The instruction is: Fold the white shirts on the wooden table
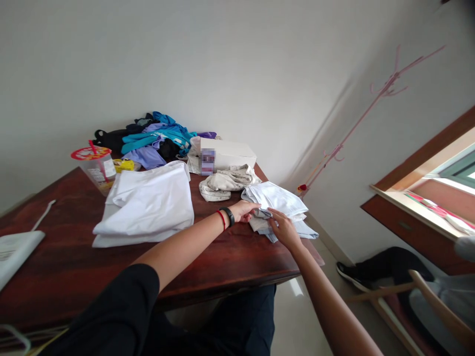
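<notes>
Both my hands work on a pale blue-white garment (279, 200) lying at the right end of the dark wooden table (237, 252). My left hand (245, 210), with a black band and a red string at the wrist, pinches a fold of its cloth. My right hand (284, 228) grips the same garment's near edge, fingers closed on the fabric. A folded white shirt (146, 205) lies flat to the left of my hands.
A crumpled beige cloth (224, 182) and a white box (228, 154) sit behind the garment. A heap of blue and black clothes (156, 138) lies by the wall. A plastic cup (97, 168) stands at left. Another person's leg (374, 267) and a chair are at right.
</notes>
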Demonstrator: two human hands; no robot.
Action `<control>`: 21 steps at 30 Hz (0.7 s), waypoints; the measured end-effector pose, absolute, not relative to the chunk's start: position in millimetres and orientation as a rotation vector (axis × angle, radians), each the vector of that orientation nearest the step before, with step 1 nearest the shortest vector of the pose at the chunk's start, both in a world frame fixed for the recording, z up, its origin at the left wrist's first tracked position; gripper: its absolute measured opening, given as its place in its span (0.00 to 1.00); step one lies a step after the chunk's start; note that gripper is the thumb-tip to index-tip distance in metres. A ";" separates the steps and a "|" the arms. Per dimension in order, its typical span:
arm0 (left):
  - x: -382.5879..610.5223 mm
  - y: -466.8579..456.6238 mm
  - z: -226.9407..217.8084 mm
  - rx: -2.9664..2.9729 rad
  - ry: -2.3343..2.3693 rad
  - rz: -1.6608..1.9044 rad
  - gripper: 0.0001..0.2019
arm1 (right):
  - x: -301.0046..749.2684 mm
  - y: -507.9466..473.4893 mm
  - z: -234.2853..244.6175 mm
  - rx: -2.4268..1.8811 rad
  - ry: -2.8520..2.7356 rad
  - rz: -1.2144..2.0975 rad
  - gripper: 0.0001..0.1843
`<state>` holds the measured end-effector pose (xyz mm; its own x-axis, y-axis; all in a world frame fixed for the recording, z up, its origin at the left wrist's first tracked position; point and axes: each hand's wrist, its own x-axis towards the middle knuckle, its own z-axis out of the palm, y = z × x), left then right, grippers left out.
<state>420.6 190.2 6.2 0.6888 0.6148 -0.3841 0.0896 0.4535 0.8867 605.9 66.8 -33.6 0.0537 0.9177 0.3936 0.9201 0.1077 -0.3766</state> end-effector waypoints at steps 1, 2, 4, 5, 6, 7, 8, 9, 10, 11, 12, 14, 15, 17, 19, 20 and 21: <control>422.7 190.5 7.9 1.096 0.801 0.370 0.15 | 605.2 66.9 -31.9 -1.767 -1.828 -0.002 0.24; 424.7 190.2 10.3 1.119 0.830 0.377 0.17 | 604.4 66.7 -29.4 -1.742 -1.813 0.002 0.24; 427.2 187.4 17.2 1.158 0.866 0.411 0.17 | 601.8 65.4 -21.5 -1.689 -1.779 0.003 0.24; 427.3 184.9 21.6 1.174 0.873 0.440 0.17 | 599.3 64.3 -16.2 -1.663 -1.769 -0.001 0.23; 426.2 181.9 26.7 1.186 0.874 0.471 0.15 | 595.7 62.8 -10.1 -1.639 -1.766 -0.006 0.23; 423.6 178.4 32.4 1.195 0.867 0.502 0.14 | 590.8 60.9 -3.4 -1.615 -1.770 -0.009 0.22; 419.2 174.8 38.4 1.202 0.854 0.530 0.12 | 584.5 58.5 3.6 -1.590 -1.781 -0.008 0.22; 412.7 171.0 44.6 1.207 0.836 0.551 0.10 | 576.6 55.5 10.7 -1.563 -1.794 -0.003 0.21; 403.9 167.2 50.7 1.209 0.805 0.565 0.09 | 567.2 51.9 17.7 -1.532 -1.805 0.006 0.21; 392.8 163.3 56.5 1.204 0.758 0.572 0.07 | 556.4 47.6 24.3 -1.499 -1.813 0.020 0.20; 379.4 159.3 61.7 1.191 0.704 0.575 0.07 | 544.3 42.7 30.3 -1.462 -1.822 0.044 0.20; 346.7 150.4 69.1 1.141 0.598 0.573 0.06 | 516.8 32.3 40.2 -1.388 -1.831 0.120 0.19; 328.2 145.3 71.0 1.110 0.570 0.575 0.07 | 502.0 27.3 43.9 -1.352 -1.838 0.173 0.19; 289.2 133.6 70.0 1.052 0.576 0.570 0.08 | 471.6 19.2 48.3 -1.286 -1.866 0.290 0.19; 251.0 119.7 62.4 0.973 0.644 0.596 0.09 | 442.5 14.2 48.4 -1.248 -1.925 0.402 0.18; 233.4 111.9 56.2 0.921 0.683 0.616 0.09 | 429.2 12.8 46.9 -1.241 -1.964 0.450 0.17; 217.1 103.8 48.9 0.868 0.716 0.629 0.10 | 416.9 11.9 44.6 -1.241 -2.005 0.492 0.16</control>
